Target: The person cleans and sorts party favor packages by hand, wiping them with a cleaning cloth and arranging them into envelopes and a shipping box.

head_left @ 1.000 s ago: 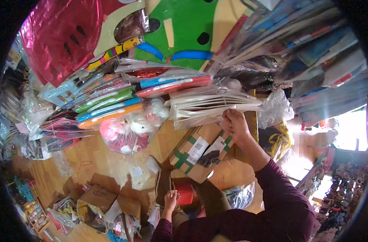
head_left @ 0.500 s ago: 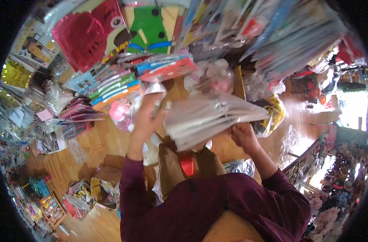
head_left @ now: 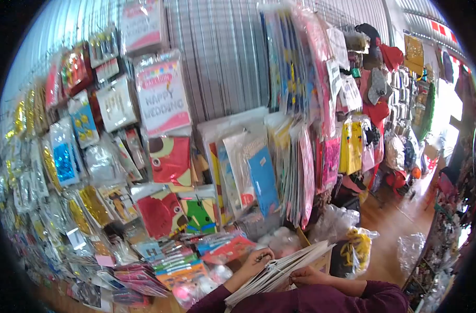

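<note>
A stack of thin white packets in clear plastic [head_left: 280,271] lies tilted in front of my chest, seen mostly edge-on. My right hand [head_left: 307,276] pinches its near right side, with the thumb on the edges. My left hand [head_left: 256,261] is curled at the stack's upper left edge, fingers bent against the packets; its fingertips are partly hidden. What is inside the packets cannot be made out.
Packaged goods hang on the metal wall, among them a "Happy Wedding" balloon packet [head_left: 162,96] and a blue packet [head_left: 262,175]. Below lie colourful flat packets [head_left: 183,268]. A bag with yellow contents [head_left: 357,253] stands right, near crumpled plastic [head_left: 410,248] on the floor.
My view has tilted up from the floor to the wall. My left hand, spread open beside the stack before, is now curled at its edge. My right hand still grips the stack.
</note>
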{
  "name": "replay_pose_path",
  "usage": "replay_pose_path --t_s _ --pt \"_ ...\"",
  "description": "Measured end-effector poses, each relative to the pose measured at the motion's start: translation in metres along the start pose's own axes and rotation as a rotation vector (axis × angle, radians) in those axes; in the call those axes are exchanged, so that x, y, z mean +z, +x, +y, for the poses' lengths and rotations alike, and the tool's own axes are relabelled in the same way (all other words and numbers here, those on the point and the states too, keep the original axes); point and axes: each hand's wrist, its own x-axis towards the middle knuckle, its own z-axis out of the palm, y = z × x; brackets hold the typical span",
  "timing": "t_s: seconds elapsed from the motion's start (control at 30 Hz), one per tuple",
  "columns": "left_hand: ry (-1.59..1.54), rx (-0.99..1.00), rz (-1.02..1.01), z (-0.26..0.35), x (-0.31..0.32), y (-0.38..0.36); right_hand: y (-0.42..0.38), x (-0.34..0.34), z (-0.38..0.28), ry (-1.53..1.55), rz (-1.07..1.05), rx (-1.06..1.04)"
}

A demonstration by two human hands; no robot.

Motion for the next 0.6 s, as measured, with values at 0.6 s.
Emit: replay_pose_path --t_s 0.6 --pt "-0.019 0.111 0.458 0.123 -0.004 0.121 -0.054 -0.040 -0.111 0.228 0.162 -1.036"
